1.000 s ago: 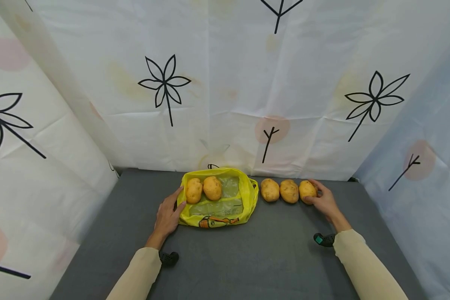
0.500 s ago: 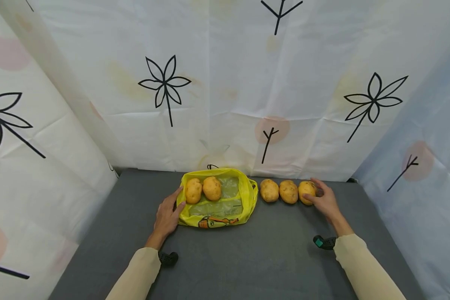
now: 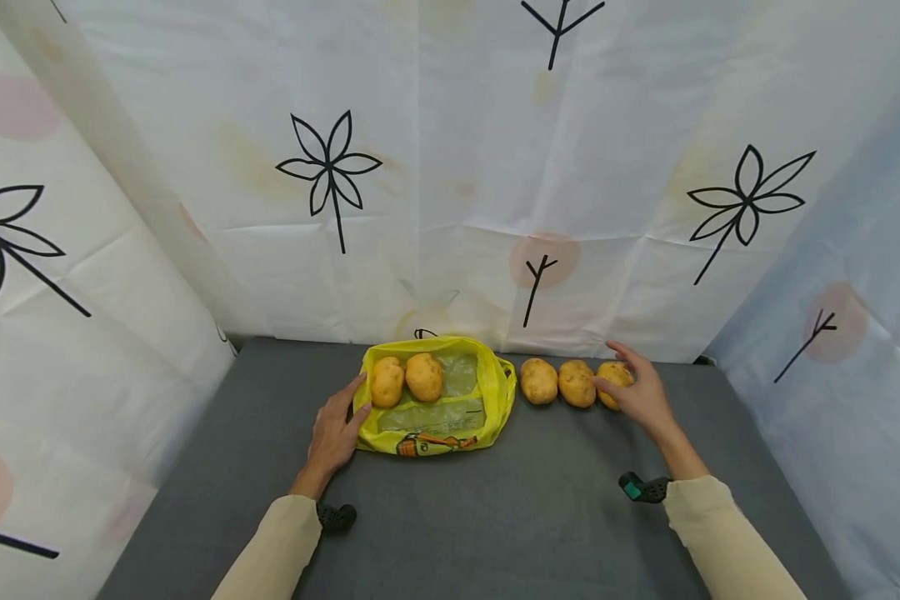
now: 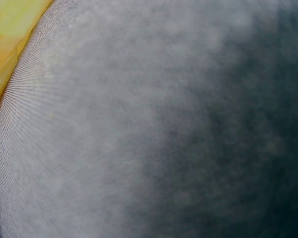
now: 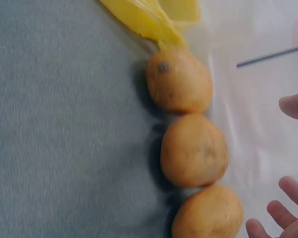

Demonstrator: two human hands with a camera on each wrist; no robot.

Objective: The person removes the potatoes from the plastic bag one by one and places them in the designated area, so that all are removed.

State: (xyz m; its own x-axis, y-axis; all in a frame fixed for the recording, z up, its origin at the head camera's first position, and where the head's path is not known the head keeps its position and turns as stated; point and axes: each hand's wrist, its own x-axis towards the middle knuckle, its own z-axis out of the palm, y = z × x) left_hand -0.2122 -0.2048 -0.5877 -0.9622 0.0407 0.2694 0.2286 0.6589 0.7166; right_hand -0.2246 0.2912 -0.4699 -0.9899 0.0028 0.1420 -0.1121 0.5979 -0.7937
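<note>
A yellow plastic bag (image 3: 498, 412) lies on its side of the table with its wide mouth facing up. Two potatoes (image 3: 424, 377) are inside it, at its left. My left hand (image 3: 333, 429) holds the bag's left edge, thumb over the rim; its other fingers are partly hidden. Right of the bag, three potatoes stand in a row: a left one (image 3: 539, 381), a middle one (image 3: 577, 383) and a right one (image 3: 617, 379). Above the right potato my right hand (image 3: 642, 396) hovers with fingers spread. In the right wrist view its fingers (image 5: 294, 193) are apart from the potatoes.
A dark grey table (image 3: 480, 525) carries everything. Patterned white cloth (image 3: 457, 192) rises behind it, close to the potato row, and on both sides. A dark wrist device (image 3: 643, 488) sits at the right wrist, another device (image 3: 337, 518) at the left.
My right hand has come off the right potato and shifted slightly left, its fingers more spread. The potatoes, the bag and my left hand look unmoved.
</note>
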